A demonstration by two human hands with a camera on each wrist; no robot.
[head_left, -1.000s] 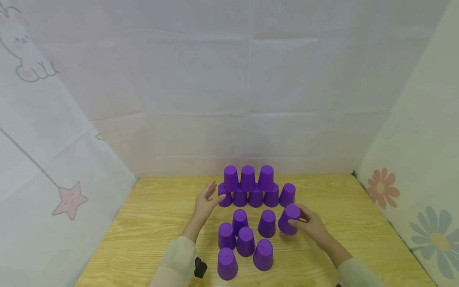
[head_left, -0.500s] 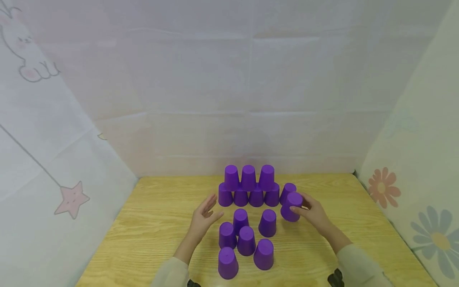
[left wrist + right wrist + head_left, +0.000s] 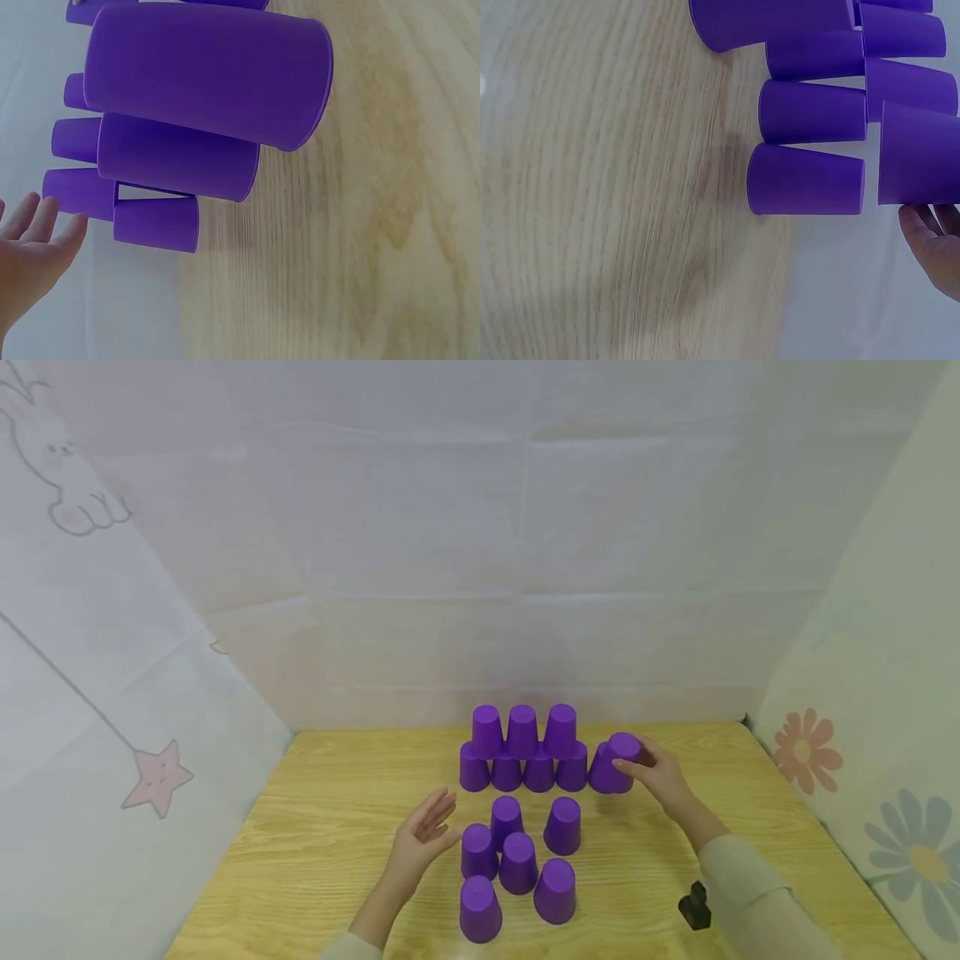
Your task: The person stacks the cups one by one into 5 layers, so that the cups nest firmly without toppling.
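Note:
My right hand point(image 3: 660, 777) grips an upside-down purple cup point(image 3: 624, 758) by its side. In the head view this cup overlaps the right end cup point(image 3: 600, 770) of the back row; in the right wrist view the held cup point(image 3: 922, 157) is raised above the row's end cup point(image 3: 806, 180). Along the back, a row of upside-down cups carries three more cups point(image 3: 522, 732) on top. My left hand point(image 3: 420, 843), fingers apart and holding nothing, hovers left of the loose front cups, nearest to a purple cup point(image 3: 478, 852).
Several upside-down purple cups, such as the front cup point(image 3: 480, 910) and the right one point(image 3: 562, 827), stand loose on the wooden table point(image 3: 337, 827). Pale printed cloth point(image 3: 517, 527) hangs behind and at both sides. A small black object point(image 3: 695, 907) shows by the right sleeve.
My right hand has carried its cup away from me and upward, from in front of the back row to beside its right end. My left hand has drawn back toward me.

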